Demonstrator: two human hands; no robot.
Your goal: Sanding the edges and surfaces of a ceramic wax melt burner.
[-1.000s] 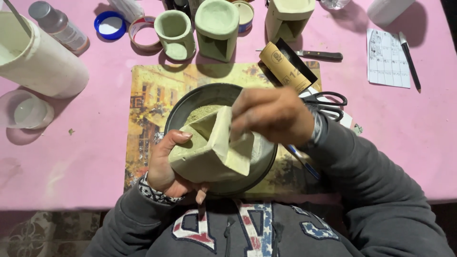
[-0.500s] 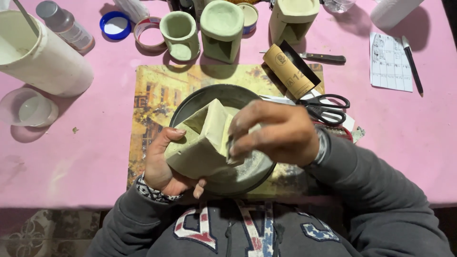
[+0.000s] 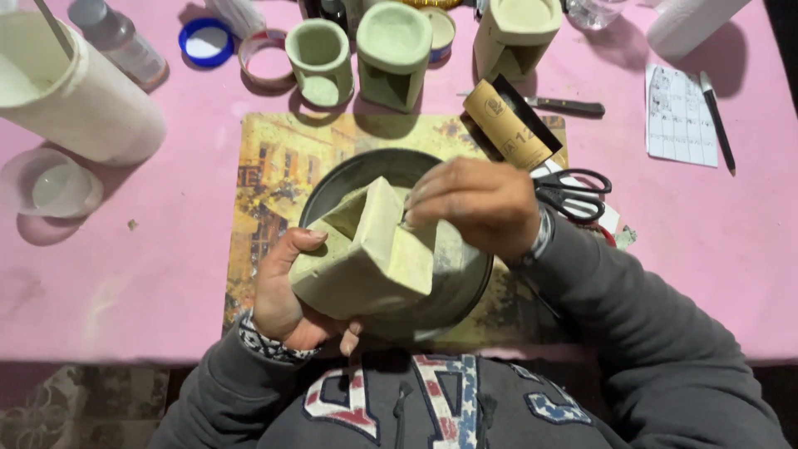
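Pale green cast block (image 3: 366, 262), squarish with a cut-out opening, held tilted above the round metal pan (image 3: 465, 274) on the printed mat (image 3: 266, 166). Left hand (image 3: 283, 291) cupped under and around the block's lower left side, thumb on its top edge, fingers curled beneath. Right hand (image 3: 478, 204) pressed against the block's upper right face, fingers bent; anything between fingers and block hidden. Scissors (image 3: 573, 187) just right of the pan. Three similar green castings (image 3: 391, 50) at the far side of the pink table (image 3: 150, 249).
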